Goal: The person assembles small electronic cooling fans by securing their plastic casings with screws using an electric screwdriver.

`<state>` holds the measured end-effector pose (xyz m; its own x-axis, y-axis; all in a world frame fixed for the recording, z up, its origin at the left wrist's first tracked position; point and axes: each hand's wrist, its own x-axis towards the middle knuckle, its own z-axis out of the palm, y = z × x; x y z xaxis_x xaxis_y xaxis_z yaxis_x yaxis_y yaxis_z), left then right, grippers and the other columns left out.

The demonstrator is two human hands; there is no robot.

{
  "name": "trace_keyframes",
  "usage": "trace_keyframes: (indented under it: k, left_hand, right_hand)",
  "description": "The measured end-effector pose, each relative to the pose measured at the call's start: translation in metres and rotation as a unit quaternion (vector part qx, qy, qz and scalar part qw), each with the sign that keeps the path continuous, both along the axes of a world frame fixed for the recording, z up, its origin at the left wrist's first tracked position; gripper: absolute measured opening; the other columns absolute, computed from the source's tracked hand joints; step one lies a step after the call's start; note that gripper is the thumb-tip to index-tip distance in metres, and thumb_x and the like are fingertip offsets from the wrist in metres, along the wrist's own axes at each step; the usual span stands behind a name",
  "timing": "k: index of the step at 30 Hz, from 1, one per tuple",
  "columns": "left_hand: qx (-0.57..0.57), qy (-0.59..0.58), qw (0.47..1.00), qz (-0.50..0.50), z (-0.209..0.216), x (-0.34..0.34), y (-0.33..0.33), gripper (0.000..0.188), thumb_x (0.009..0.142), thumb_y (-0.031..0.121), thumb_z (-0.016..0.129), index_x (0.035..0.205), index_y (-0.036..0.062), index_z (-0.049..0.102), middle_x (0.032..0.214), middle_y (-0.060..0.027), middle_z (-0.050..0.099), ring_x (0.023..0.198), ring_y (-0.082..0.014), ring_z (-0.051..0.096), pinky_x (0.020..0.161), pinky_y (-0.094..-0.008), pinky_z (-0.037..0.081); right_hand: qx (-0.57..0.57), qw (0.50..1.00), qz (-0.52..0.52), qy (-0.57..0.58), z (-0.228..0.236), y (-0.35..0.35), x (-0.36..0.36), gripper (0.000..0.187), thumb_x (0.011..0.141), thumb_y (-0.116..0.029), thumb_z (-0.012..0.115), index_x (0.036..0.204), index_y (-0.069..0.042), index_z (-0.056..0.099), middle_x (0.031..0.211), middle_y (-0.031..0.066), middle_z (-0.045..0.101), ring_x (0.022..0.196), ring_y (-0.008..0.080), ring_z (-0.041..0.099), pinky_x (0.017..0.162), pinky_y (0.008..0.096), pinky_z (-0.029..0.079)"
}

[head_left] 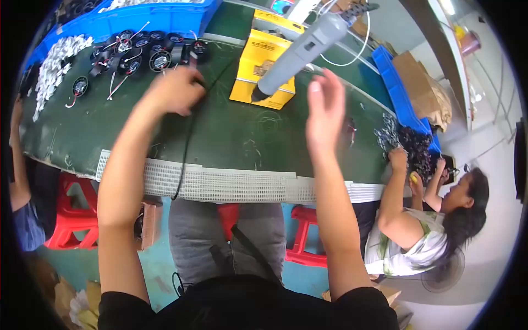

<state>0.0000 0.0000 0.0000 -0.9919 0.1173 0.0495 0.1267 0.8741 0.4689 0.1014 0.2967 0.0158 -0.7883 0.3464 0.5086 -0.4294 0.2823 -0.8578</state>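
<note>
My left hand is over the table in front of a pile of small round black fans or motors with wires. Its fingers are curled and blurred, with something dark at the fingertips that I cannot make out. A black cable runs past that hand and over the table's near edge. My right hand is raised with fingers apart and nothing in it. Left of it, a grey electric screwdriver hangs tilted, tip down, before a yellow cardboard box holding small metal parts.
White small parts lie heaped at far left below a blue bin. A small red-and-black piece lies right of my right hand. At right, a co-worker handles black parts beside another blue bin. White perforated strip lines the near edge.
</note>
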Motion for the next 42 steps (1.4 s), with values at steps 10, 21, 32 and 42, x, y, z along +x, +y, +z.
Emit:
trace_keyframes:
  k: [10, 21, 32, 42]
  left_hand:
    - [0.109, 0.369, 0.914, 0.128, 0.019, 0.02, 0.018, 0.051, 0.083, 0.03, 0.065, 0.126, 0.0065, 0.048, 0.116, -0.0253, 0.054, 0.095, -0.0458, 0.063, 0.081, -0.0507, 0.053]
    - [0.498, -0.241, 0.713, -0.431, -0.004, 0.067, 0.088, 0.053, 0.103, 0.039, 0.044, 0.141, 0.0012, 0.042, 0.121, -0.0112, 0.059, 0.106, -0.0191, 0.061, 0.081, -0.0339, 0.057]
    - [0.595, -0.2, 0.714, -0.31, 0.005, 0.046, 0.066, 0.057, 0.082, 0.002, 0.069, 0.135, 0.0042, 0.049, 0.131, -0.0055, 0.053, 0.124, -0.0158, 0.048, 0.104, -0.0316, 0.039]
    - [0.651, -0.295, 0.641, -0.281, -0.005, 0.05, 0.082, 0.038, 0.092, 0.012, 0.055, 0.128, 0.0051, 0.046, 0.126, -0.009, 0.054, 0.111, -0.0178, 0.058, 0.088, -0.0299, 0.05]
  right_hand:
    - [0.402, 0.874, -0.217, -0.164, -0.028, 0.143, 0.034, 0.051, 0.074, -0.017, 0.079, 0.12, -0.004, 0.06, 0.115, 0.0197, 0.061, 0.108, 0.0361, 0.06, 0.094, 0.0407, 0.048]
    - [0.418, 0.892, 0.097, 0.146, 0.01, -0.024, 0.045, 0.064, 0.063, -0.021, 0.089, 0.117, -0.007, 0.06, 0.13, 0.0159, 0.048, 0.123, 0.0383, 0.045, 0.102, 0.0476, 0.04]
    - [-0.061, 0.936, 0.293, -0.188, -0.009, -0.017, -0.004, 0.025, 0.095, -0.007, 0.06, 0.118, 0.003, 0.057, 0.088, 0.0064, 0.065, 0.079, 0.0125, 0.062, 0.072, 0.0268, 0.051]
    - [-0.051, 0.981, 0.189, 0.002, -0.029, -0.024, 0.005, 0.032, 0.091, -0.001, 0.065, 0.109, 0.001, 0.039, 0.086, 0.0092, 0.067, 0.076, 0.0136, 0.066, 0.069, 0.0267, 0.054]
